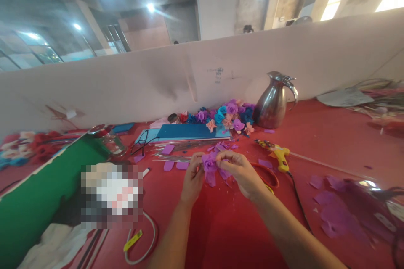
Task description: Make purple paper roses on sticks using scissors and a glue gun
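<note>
- One purple flower (209, 163), mid-frame, pinched in the fingertips of left hand (193, 175) and right hand (239, 169).
- Dark handwriting (218, 75) on the pale partition (142, 82), above centre, too blurred to read.
- Yellow glue gun (282, 159), right of centre.

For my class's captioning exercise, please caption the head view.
Two hands hold a purple flower above a red table.

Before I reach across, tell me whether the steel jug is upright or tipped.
Upright: the steel jug stands base-down on the red tabletop, its spout at the top.
</note>
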Available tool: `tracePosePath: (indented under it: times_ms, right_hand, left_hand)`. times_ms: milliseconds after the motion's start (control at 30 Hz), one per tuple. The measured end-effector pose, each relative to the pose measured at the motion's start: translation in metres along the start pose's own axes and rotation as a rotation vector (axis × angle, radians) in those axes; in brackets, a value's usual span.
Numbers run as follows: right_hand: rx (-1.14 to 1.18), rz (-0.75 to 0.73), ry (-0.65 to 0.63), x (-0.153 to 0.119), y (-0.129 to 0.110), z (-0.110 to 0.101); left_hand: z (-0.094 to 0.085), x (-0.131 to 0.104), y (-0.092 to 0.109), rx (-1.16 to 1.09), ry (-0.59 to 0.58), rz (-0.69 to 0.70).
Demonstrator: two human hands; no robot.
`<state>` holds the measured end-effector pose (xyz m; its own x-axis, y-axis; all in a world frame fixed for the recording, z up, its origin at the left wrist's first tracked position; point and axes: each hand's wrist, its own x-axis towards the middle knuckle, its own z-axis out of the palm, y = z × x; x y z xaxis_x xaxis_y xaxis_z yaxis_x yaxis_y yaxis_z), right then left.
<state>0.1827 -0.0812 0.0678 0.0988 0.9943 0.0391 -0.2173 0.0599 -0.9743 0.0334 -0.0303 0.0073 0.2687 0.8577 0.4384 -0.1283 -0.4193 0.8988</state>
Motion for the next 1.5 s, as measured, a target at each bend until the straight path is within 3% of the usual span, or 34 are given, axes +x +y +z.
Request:
tracePosePath:
  times_ms: [533,767,1000,1233,1500]
  right_hand:
    - [-0.364,-0.252,0.029,0.0,0.002,-0.003]
    - [0.019,-0.072,0.04,0.0,0.004,0.003]
    - [0.066,-0.057,0.199,0.004,0.018,0.006]
    - [-0.083,-0.147,0.04,0.006,0.039,0.013]
    - [-0.21,-0.268,0.04,0.014,0.047,0.004]
  left_hand:
    - [0.001,-0.001,-0.002,0.014,-0.04,0.021]
    - [0.004,-0.001,0.0,-0.078,-0.032,-0.063]
    - [0.01,-0.002,-0.003,-0.202,0.135,-0.23]
    - [0.013,-0.004,-0.006,-0.172,0.161,-0.239]
    - [0.012,-0.005,0.0,-0.046,0.179,-0.226]
